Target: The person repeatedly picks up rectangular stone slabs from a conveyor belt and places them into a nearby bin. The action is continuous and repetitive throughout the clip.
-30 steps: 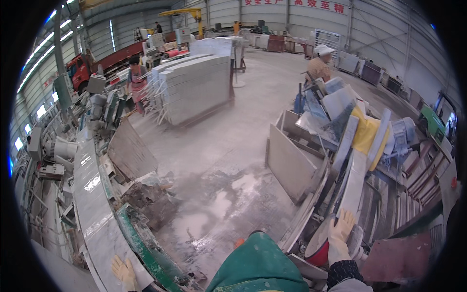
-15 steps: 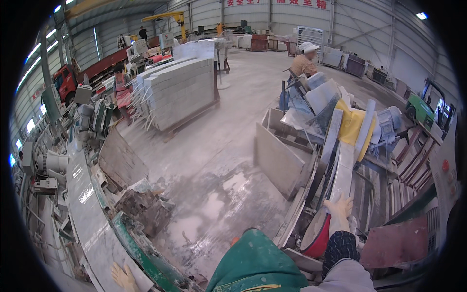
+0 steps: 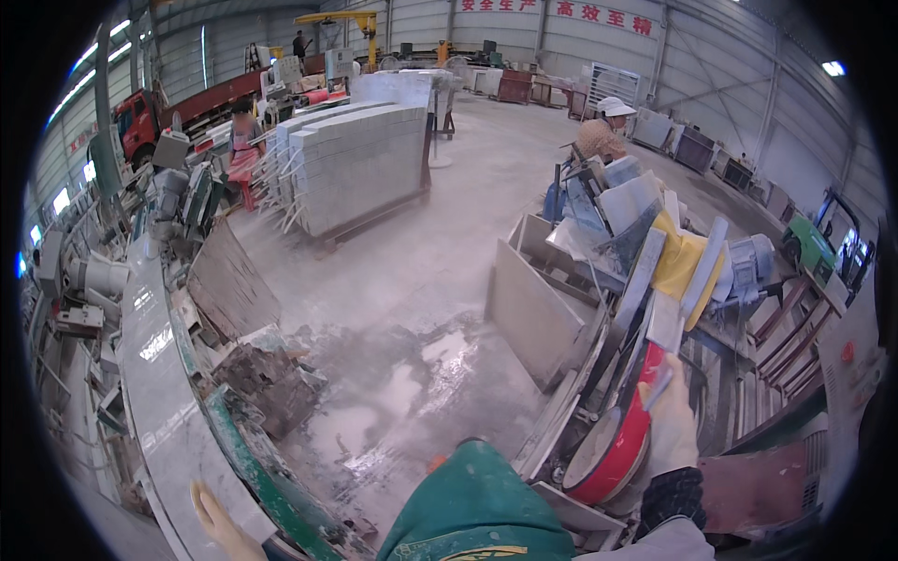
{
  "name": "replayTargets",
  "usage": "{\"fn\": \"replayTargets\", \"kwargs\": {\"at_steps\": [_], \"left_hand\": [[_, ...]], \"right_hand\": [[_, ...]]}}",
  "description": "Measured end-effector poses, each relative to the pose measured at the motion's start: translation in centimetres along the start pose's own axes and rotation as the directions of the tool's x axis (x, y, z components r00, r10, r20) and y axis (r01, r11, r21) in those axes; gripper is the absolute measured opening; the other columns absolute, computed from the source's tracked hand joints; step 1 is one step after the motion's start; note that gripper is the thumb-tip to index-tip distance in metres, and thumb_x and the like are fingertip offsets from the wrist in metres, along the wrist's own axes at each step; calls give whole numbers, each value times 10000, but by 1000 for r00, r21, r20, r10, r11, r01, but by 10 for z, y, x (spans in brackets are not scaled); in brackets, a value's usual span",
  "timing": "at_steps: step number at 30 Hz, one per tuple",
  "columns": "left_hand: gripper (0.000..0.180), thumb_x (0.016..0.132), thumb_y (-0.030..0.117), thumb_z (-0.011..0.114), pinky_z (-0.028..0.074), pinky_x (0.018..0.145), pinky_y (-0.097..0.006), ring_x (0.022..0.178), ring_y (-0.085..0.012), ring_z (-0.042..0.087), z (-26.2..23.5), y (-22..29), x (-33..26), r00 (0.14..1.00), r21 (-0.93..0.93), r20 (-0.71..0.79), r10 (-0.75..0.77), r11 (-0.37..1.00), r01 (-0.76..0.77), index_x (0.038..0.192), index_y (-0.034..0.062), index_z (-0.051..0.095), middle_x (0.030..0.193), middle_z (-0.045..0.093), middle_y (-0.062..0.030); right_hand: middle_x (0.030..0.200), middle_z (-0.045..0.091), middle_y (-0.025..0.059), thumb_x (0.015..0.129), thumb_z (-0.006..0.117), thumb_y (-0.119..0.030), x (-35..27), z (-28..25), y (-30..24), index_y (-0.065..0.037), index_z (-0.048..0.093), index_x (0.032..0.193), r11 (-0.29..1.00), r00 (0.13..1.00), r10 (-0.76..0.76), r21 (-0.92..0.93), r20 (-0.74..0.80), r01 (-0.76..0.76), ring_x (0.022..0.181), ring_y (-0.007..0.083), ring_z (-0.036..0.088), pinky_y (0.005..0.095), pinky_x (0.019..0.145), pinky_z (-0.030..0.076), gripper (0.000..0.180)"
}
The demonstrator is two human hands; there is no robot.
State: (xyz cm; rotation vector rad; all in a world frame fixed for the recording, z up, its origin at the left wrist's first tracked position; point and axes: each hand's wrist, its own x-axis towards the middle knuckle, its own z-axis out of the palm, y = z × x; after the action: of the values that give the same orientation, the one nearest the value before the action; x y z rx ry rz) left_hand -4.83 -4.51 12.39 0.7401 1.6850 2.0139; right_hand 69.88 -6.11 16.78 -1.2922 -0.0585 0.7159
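Beside the leaning stone slabs [image 3: 645, 280], I see my gloved right hand [image 3: 672, 423] resting on a red round basin [image 3: 613, 447], fingers loose. Well left of it, my left hand [image 3: 217, 516] lies open on the polished slab [image 3: 154, 374].

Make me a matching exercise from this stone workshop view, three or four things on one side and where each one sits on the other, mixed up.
Things:
1. right hand
2. left hand
3. round red basin with white inside
4. stack of grey stone slabs

Places:
A. far across the floor
B. on the long pale polished slab
C. at the right hand, among leaning slabs
D. against the basin's rim

Pairs: 1-D, 2-B, 3-C, 4-A
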Motion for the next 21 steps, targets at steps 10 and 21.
{"fn": "replayTargets", "kwargs": {"at_steps": [10, 21], "left_hand": [[532, 1005, 369, 511, 398, 1089, -455, 1329, -293, 444, 174, 9, -134, 349, -105, 822, -450, 481, 870, 1454, 119, 375, 1447, 450, -136], [601, 992, 523, 426, 309, 1151, -459, 1360, -265, 426, -8, -6, -98, 696, -645, -17, -718, 540, 540, 1438, 120, 427, 1493, 442, -74]], "right_hand": [[1256, 615, 98, 704, 770, -43, -109, 187, 104, -89, 563, 1358, 550, 371, -235, -192, 898, 813, 1065, 238, 604, 319, 899, 492, 687], [1216, 635, 155, 783, 714, -168, -260, 280, 154, -89, 649, 1190, 388, -664, -15, 617, 747, 685, 1136, 342, 587, 419, 978, 466, 420]]}}
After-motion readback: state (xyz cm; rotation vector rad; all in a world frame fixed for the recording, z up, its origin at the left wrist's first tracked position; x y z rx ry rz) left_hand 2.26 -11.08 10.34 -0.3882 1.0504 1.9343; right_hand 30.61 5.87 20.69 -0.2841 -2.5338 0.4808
